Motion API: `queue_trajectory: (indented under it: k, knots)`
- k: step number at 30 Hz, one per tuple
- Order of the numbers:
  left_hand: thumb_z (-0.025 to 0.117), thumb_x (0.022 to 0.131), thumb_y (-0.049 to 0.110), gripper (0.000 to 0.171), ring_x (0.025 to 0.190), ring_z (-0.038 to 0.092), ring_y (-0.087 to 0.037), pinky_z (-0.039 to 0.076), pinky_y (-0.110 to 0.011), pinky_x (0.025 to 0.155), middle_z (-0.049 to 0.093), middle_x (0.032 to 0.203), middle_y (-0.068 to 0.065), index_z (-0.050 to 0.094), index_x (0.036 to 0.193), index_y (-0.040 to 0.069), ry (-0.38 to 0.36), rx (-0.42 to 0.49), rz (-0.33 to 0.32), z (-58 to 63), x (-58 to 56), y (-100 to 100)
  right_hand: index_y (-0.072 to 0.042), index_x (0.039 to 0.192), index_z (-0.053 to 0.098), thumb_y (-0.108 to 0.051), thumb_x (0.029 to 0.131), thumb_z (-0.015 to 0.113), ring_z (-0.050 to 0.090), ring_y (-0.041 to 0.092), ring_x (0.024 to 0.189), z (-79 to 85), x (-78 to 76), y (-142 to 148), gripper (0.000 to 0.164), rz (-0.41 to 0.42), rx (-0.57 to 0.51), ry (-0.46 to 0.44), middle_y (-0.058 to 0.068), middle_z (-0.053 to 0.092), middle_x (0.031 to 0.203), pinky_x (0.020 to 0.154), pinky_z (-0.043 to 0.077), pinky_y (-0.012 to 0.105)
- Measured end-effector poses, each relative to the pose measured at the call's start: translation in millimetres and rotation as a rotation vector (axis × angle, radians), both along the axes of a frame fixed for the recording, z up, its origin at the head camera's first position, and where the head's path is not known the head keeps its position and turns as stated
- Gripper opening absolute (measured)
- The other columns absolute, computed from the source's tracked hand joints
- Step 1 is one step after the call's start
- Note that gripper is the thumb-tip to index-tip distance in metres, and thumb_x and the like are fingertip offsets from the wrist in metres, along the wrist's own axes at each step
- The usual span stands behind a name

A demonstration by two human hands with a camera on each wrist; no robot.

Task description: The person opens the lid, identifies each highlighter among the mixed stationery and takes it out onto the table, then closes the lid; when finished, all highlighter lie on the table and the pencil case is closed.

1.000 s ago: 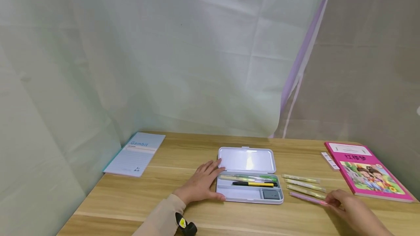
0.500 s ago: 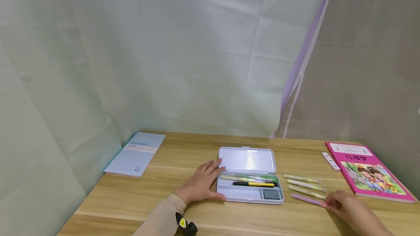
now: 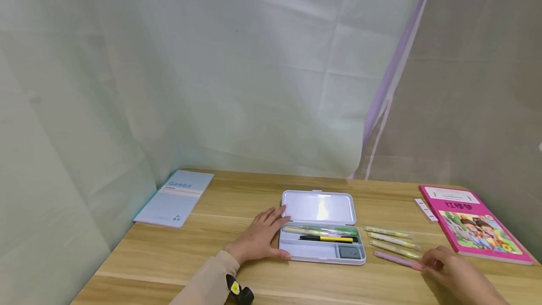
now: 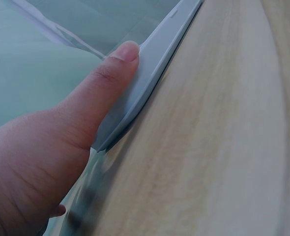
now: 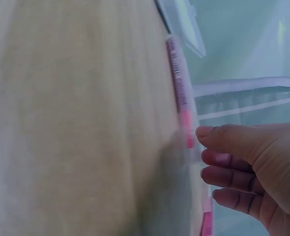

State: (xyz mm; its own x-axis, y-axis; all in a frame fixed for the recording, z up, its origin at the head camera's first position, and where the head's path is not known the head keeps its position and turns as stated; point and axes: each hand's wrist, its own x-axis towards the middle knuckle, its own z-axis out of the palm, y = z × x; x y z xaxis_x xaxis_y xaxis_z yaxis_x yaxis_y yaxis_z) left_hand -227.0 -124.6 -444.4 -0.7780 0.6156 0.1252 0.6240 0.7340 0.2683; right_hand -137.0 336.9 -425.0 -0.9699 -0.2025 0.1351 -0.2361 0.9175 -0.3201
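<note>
An open white pencil case (image 3: 309, 249) lies on the wooden table, its lid folded back. Inside are green-tinted clear pens (image 3: 319, 230), a black and yellow pen (image 3: 328, 238) and a grey eraser (image 3: 349, 252). My left hand (image 3: 260, 239) rests along the case's left side, fingers spread; its thumb touches the edge (image 4: 157, 64) in the left wrist view. On the right, my right hand (image 3: 453, 269) pinches the clear-capped end of a pink highlighter (image 3: 395, 260), which lies on the table. In the right wrist view the thumb is against the highlighter's (image 5: 179, 81) cap; the fingers curl behind.
Several pale yellow highlighters (image 3: 394, 240) lie in a row just behind the pink one. A pink book (image 3: 459, 208) and a small white strip (image 3: 426, 210) are at the far right. A Gambit notebook (image 3: 175, 204) lies at the back left, with curtains around the table.
The pink highlighter has shifted slightly toward the table's front, with my right hand staying at its end. My left hand has stayed on the case.
</note>
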Motion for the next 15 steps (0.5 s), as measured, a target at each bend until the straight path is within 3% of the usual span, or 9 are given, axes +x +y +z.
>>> queue_trajectory:
  k: [3,5,9,11,15]
  knots:
    - [0.067,0.073,0.068,0.095,0.146,0.024,-0.036,0.025,-0.055,0.117,0.017,0.162,-0.005,0.036,0.148,0.02,-0.002,-0.001,0.0,-0.1,-0.1,0.1,-0.015,0.09,0.066,-0.02,0.083,0.074,0.043,-0.009,0.068,6.8,0.5,0.1,0.012,-0.008,-0.019,-0.015,-0.009,0.058,0.078,0.057,0.044,0.019]
    - [0.067,0.073,0.068,0.095,0.146,0.023,-0.036,0.025,-0.054,0.117,0.017,0.162,-0.005,0.036,0.148,0.02,-0.004,-0.002,0.001,0.2,0.1,0.0,-0.012,0.088,0.067,-0.012,0.079,0.076,0.043,-0.01,0.067,9.4,-0.8,0.1,0.013,0.044,-0.017,0.065,-0.01,0.058,0.077,0.055,0.044,0.018]
    - [0.068,0.072,0.067,0.095,0.146,0.024,-0.037,0.025,-0.055,0.117,0.018,0.162,-0.006,0.037,0.148,0.02,-0.008,0.004,-0.002,0.6,0.2,-0.2,-0.012,0.081,0.066,0.0,0.066,0.081,0.042,-0.014,0.066,13.4,-6.4,-3.0,0.025,0.158,-0.015,0.317,-0.016,0.057,0.074,0.051,0.04,0.016]
    - [0.068,0.073,0.067,0.095,0.146,0.024,-0.037,0.025,-0.055,0.117,0.018,0.162,-0.006,0.037,0.148,0.019,-0.008,0.005,-0.002,0.8,0.2,-0.3,-0.015,0.08,0.065,0.001,0.063,0.083,0.042,-0.014,0.066,16.9,-8.9,-6.8,0.029,0.187,-0.028,0.388,-0.016,0.058,0.074,0.05,0.038,0.015]
    - [0.068,0.073,0.068,0.095,0.146,0.024,-0.037,0.025,-0.055,0.117,0.018,0.162,-0.006,0.037,0.148,0.019,-0.006,0.002,0.0,0.9,0.4,-0.4,-0.017,0.081,0.064,-0.001,0.063,0.083,0.043,-0.014,0.067,28.8,-14.6,-17.4,0.03,0.205,-0.013,0.416,-0.012,0.06,0.076,0.049,0.038,0.015]
